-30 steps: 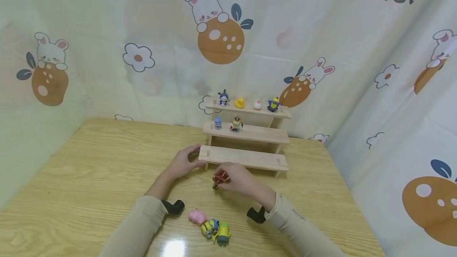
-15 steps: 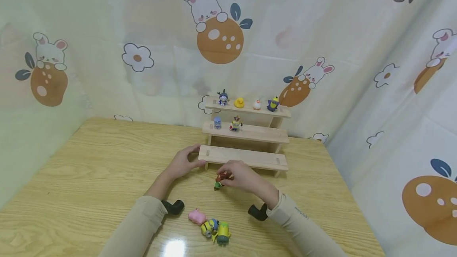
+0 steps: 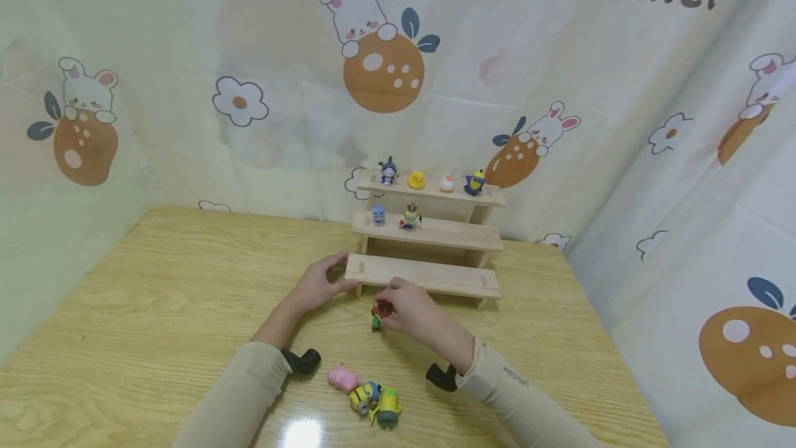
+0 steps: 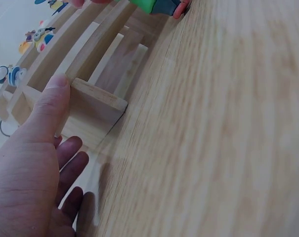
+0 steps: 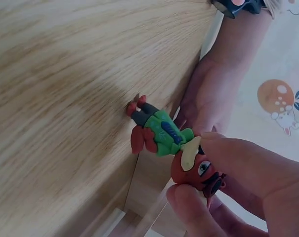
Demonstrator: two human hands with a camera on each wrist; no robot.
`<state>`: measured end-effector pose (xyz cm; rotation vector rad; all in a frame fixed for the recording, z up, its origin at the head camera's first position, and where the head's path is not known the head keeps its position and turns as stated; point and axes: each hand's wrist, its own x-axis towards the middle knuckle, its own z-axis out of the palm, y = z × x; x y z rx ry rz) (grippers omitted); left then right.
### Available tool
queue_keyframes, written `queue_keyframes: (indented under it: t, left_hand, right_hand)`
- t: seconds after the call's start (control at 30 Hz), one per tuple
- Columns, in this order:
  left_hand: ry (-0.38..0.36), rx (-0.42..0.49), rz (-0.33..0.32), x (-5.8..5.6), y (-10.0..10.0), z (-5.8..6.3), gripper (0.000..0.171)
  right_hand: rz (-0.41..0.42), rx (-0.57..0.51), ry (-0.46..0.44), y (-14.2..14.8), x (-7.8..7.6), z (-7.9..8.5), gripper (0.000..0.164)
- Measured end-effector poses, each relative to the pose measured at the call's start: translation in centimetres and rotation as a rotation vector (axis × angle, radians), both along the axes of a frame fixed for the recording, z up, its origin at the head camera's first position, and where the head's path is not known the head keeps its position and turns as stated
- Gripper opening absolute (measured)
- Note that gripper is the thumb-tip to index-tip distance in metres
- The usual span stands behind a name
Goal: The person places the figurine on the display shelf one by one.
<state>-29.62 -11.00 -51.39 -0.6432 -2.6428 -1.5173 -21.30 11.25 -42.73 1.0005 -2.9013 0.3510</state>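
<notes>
My right hand (image 3: 415, 308) pinches the green-clad figurine (image 5: 161, 132) by its head, probably keeping its feet free, before the wooden stand (image 3: 429, 274), whose left end my relaxed left hand (image 3: 318, 286) touches, perhaps steadying it.

Wooden table (image 3: 180, 296), stepped shelf (image 3: 429, 274) at far side, figurines (image 3: 416, 181) on its upper two tiers (image 3: 457, 228), pink toy (image 3: 343, 378), yellow toys (image 3: 388, 403) near

Right fingers (image 5: 238, 157) in a pinch
</notes>
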Motion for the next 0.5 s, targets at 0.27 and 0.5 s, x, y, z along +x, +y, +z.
queue_keyframes:
  t: [0.27, 0.5]
  left_hand:
    - [0.001, 0.012, -0.006, -0.1, 0.1, -0.1, 0.08]
    - [0.004, 0.011, -0.005, -0.2, 0.1, -0.1, 0.08]
  right_hand:
    - [0.0, -0.073, 0.021, 0.2, 0.1, -0.1, 0.027]
    - [-0.024, -0.101, 0.051, 1.2, 0.0, 0.3, 0.026]
